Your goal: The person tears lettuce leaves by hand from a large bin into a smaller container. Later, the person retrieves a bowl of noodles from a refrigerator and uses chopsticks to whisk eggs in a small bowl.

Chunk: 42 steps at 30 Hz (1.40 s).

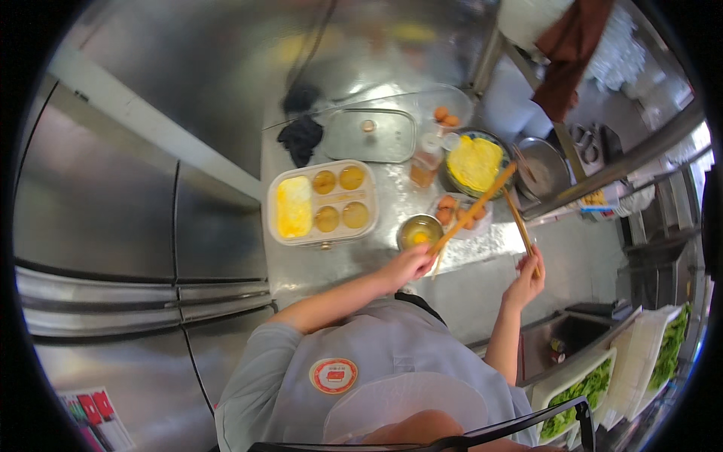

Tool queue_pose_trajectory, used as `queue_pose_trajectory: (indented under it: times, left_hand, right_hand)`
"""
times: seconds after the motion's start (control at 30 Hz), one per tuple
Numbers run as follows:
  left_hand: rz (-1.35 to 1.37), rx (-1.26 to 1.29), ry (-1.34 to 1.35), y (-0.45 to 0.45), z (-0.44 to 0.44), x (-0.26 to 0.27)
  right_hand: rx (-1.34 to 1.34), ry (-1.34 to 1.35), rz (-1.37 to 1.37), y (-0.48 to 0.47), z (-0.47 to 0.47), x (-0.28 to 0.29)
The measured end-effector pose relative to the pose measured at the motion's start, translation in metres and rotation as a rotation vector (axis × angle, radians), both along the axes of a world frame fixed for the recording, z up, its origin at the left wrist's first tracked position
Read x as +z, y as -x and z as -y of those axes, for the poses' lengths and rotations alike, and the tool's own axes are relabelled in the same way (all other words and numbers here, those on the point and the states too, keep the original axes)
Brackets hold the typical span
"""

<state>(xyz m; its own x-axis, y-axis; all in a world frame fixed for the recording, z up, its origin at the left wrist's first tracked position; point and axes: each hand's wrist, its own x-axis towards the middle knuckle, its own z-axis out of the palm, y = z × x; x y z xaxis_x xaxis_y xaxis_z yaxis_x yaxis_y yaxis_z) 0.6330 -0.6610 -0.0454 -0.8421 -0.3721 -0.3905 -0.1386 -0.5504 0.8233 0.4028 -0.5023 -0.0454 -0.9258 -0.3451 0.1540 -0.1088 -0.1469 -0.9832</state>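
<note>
My left hand [408, 266] grips a long wooden stick [474, 209] that slants up to the right over the eggs. A thinner stick shows just below that hand. In my right hand [524, 285] is a wooden chopstick [518, 220], its upper end close to the first stick's tip. Beside my left hand stands a small metal bowl [408, 244] with a raw egg [420, 237] in it. On the left, a white electric griddle [320, 239] holds a yellow-white egg sheet [294, 207] and several round wells [355, 214] with yellow contents. Yellow cooked egg sheets [474, 163] lie on a dark-rimmed plate [452, 179].
Brown eggs [445, 216] sit in a plastic tray [480, 227]. Behind are a lidded bottle [423, 166], a griddle lid [370, 144] and a black cloth [301, 140]. A steel pot [545, 169] and metal rail [615, 164] stand right. Leafy greens [582, 398] fill a container lower right.
</note>
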Motion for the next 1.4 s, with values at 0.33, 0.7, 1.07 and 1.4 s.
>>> queue_pose_trajectory:
  times: [0.33,0.7,1.07,1.4]
  left_hand:
    - [0.224,0.762,0.305,-0.279,-0.024,0.035]
    - [0.195,1.055,0.15,-0.368,-0.043,-0.004]
    - [0.346,0.91,0.064,-0.389,-0.034,0.014]
    - [0.394,0.849,0.127,-0.382,-0.038,0.034]
  right_hand:
    - [0.721,-0.143,-0.65,-0.153,0.128,0.052]
    - [0.813,-0.166,-0.843,-0.234,0.26,0.034]
    - [0.897,-0.299,-0.523,-0.254,0.227,0.079]
    - [1.078,-0.206,-0.775,-0.265,0.196,0.063]
